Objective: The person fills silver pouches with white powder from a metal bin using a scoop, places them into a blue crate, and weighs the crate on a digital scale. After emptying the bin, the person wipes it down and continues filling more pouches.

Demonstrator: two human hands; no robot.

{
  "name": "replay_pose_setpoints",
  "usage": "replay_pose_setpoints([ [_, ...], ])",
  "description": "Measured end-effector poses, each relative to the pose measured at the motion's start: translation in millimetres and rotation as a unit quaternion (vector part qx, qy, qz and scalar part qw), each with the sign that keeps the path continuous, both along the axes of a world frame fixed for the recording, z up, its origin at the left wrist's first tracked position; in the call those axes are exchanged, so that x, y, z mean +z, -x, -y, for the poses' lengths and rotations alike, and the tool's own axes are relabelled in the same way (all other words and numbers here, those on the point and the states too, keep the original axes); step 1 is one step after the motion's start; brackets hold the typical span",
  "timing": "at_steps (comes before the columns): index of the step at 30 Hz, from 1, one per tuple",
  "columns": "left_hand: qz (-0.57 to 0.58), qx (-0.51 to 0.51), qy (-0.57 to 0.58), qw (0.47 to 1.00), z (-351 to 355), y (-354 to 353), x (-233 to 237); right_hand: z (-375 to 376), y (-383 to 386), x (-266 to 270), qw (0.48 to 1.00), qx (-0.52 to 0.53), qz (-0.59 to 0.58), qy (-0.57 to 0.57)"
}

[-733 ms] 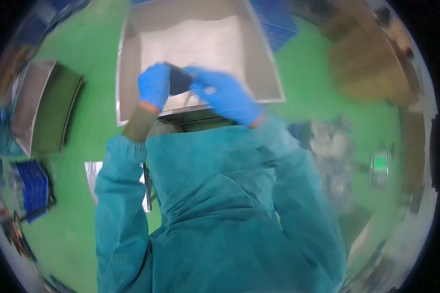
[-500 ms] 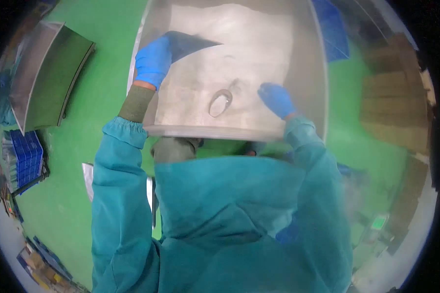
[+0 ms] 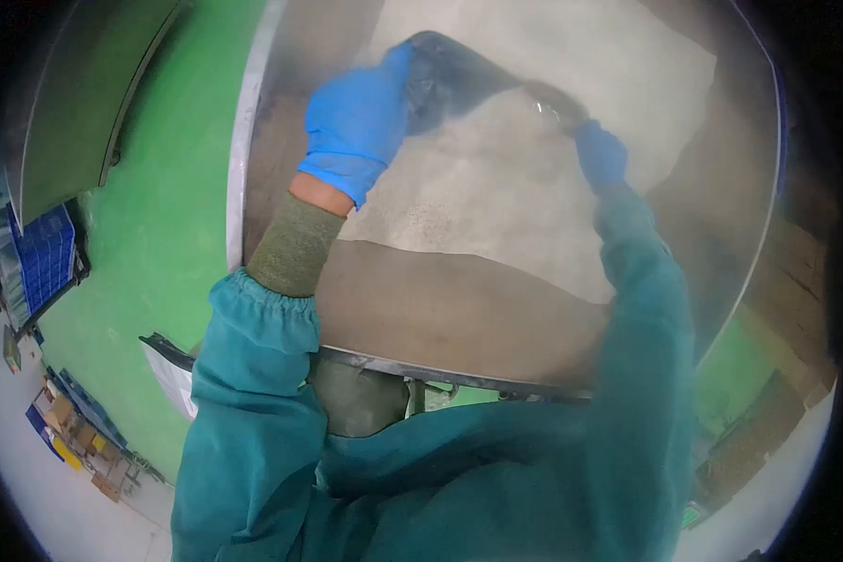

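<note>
My left hand [image 3: 361, 122], in a blue glove, is closed round the wide end of a dark, pointed bag or sheet [image 3: 454, 80] over the tray. My right hand [image 3: 601, 155], also blue-gloved, grips the end of a metal scoop [image 3: 557, 105], whose bowl lies close to the narrow tip of the dark piece. Whether the two touch is hard to tell. Beneath both hands, pale powder [image 3: 496, 197] covers much of the large metal tray [image 3: 440, 300], with bare metal showing along the near side.
A curved metal panel [image 3: 89, 103] stands at the upper left over the green floor [image 3: 159, 253]. Below it is a blue crate [image 3: 45, 258]. Boxes [image 3: 80, 436] lie at the lower left, and brown cartons [image 3: 791, 281] are at the right.
My view has moved closer over the tray. My right hand has moved forward and has taken hold of the scoop, which lay on the powder before. My left hand still holds the dark piece.
</note>
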State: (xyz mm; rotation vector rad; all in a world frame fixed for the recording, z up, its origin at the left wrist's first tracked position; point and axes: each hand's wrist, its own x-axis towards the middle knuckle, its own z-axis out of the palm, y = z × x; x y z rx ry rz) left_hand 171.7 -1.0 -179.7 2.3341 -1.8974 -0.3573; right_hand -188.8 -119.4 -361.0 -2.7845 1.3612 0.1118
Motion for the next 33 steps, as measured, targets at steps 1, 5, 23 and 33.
replay_pose_setpoints([
  [1,-0.020,0.001,-0.012,1.000,7,0,-8,21,-8,-32,0.997,-0.071,-0.013,0.020],
  [5,-0.042,0.015,-0.012,0.999,20,-4,-16,-13,-87,-90,0.999,-0.036,0.031,-0.014],
  [23,-0.125,-0.120,0.029,0.984,67,-24,-134,11,-107,122,0.950,0.203,-0.022,-0.237],
  [33,-0.174,-0.021,-0.014,0.984,60,-8,-115,36,-237,129,0.969,0.201,-0.140,-0.040],
])
